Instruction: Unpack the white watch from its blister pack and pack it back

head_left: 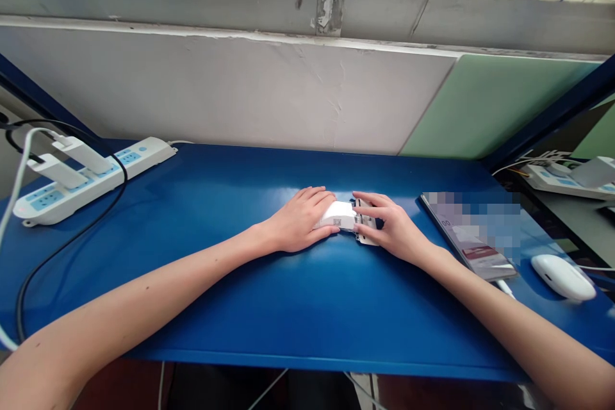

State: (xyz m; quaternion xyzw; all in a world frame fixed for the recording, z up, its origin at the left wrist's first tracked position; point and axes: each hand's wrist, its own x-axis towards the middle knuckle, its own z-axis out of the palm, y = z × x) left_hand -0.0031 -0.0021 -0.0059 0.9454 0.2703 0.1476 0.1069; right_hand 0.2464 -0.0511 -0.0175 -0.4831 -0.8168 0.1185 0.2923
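Observation:
A small white box-like device [340, 214] with a printed code on its side lies on the blue desk [269, 307]. My left hand [302, 221] is wrapped over its left end, thumb along the near side and fingers along the far side. Against the right end of the device is a flat metallic and white piece [368, 238], partly hidden by fingers. My right hand [391, 224] grips this piece, with its fingertips on the piece and close to the device. Whether the two parts are joined cannot be made out.
A power strip [148, 148] with two white plugs and looping cables sits at the left. A phone [480, 256] with a white cable and a white mouse [563, 277] lie at the right. Another power strip [542, 179] stands beyond the desk's right edge. A wall borders the back.

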